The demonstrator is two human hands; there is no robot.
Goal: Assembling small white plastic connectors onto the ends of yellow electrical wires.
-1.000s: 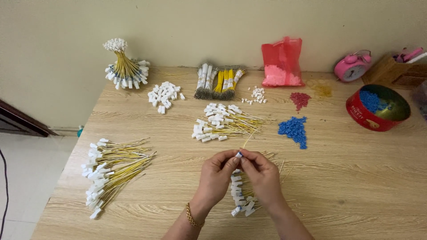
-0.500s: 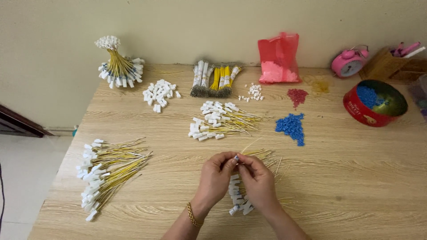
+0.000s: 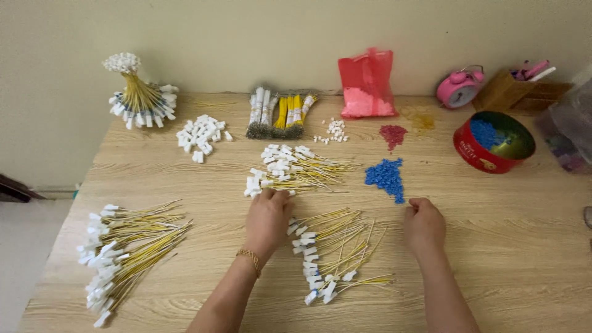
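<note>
A person's two bare hands rest apart on a light wooden desk point(image 3: 505, 246), seen from above. The left hand point(image 3: 268, 217), with a thin gold bracelet point(image 3: 250, 256) at the wrist, lies knuckles up with its fingertips touching the near edge of a pile of yellow wires with white connectors point(image 3: 290, 171) at twelve o'clock from it; the fingers are curled, and whether they pinch a wire cannot be told. The right hand point(image 3: 424, 223) is loosely closed just at five o'clock from a small heap of blue beads point(image 3: 385, 176), and whether it holds a bead cannot be told. Between the hands lies a spread of finished wires with white ends point(image 3: 330, 253). At nine o'clock from the left hand sits a larger fan of yellow wires point(image 3: 126, 250). Along the far edge stand a tied wire bundle point(image 3: 132, 92) at ten o'clock, loose white connectors point(image 3: 200, 135), bound wire bunches point(image 3: 277, 114) at twelve o'clock, a red plastic bag point(image 3: 367, 83), a pink alarm clock point(image 3: 459, 88), and a red round tin point(image 3: 493, 142) with blue beads inside at two o'clock. A small red bead heap point(image 3: 393, 133) lies beside the tin.
</note>
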